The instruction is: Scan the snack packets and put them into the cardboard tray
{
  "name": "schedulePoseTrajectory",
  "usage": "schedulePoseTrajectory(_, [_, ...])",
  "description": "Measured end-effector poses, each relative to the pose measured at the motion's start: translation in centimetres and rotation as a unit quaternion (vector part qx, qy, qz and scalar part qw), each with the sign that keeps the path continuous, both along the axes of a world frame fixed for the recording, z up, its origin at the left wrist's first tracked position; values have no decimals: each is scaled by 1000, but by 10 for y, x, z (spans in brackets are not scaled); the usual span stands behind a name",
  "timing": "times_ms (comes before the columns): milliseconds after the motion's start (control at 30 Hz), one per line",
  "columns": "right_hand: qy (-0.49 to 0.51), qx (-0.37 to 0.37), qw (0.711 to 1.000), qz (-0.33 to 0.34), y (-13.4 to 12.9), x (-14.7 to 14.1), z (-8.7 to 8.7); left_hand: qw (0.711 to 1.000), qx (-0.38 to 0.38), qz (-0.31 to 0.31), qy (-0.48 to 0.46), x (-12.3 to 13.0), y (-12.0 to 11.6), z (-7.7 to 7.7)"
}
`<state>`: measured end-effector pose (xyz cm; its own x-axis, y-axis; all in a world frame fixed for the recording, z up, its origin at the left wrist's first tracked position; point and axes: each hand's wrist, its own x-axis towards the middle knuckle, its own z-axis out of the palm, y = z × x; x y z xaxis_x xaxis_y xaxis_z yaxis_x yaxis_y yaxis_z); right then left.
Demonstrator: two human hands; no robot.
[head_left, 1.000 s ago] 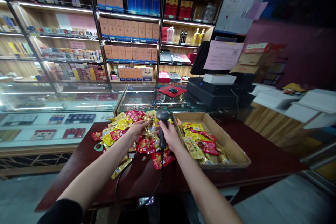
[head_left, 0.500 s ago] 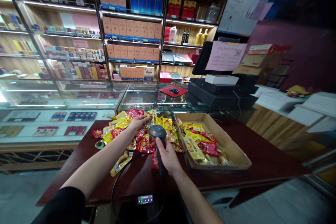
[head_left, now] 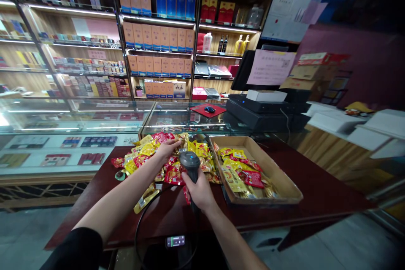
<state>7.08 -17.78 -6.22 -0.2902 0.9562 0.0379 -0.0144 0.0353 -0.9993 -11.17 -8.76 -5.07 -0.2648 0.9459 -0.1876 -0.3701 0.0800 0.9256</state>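
Note:
My right hand [head_left: 200,190] is wrapped round the handle of a black barcode scanner [head_left: 190,161], whose head points away from me. At the heap's far side, my left hand [head_left: 169,148] is closed on a gold snack packet [head_left: 182,140]; its fingertips are partly hidden. Red and yellow snack packets [head_left: 174,175] lie piled beneath and around both hands. One gold packet [head_left: 147,199] rests apart at the near left of the heap. More packets [head_left: 252,178] are in a shallow cardboard box [head_left: 286,186] to the right of the scanner.
The dark red table [head_left: 104,194] carries the heap and box. A scanner cable [head_left: 136,232] loops down near a lit phone screen [head_left: 175,241] at the front. Behind stand a glass counter [head_left: 164,118], a mouse [head_left: 209,109] on a red mat and a register [head_left: 259,112].
The scanner and my right hand have shifted very slightly, the scanner's head tilting a little. My left hand stays at the same gold packet.

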Motion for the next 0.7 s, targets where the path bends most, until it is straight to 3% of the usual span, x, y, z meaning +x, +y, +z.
schedulePoseTrajectory(467, [0, 5, 1000, -4, -1, 0, 2, 998, -8, 29, 63, -5, 0, -3])
schedulePoseTrajectory(700, [13, 0, 1000, -6, 0, -1, 0, 1000, -12, 2, -2, 6, -3, 3])
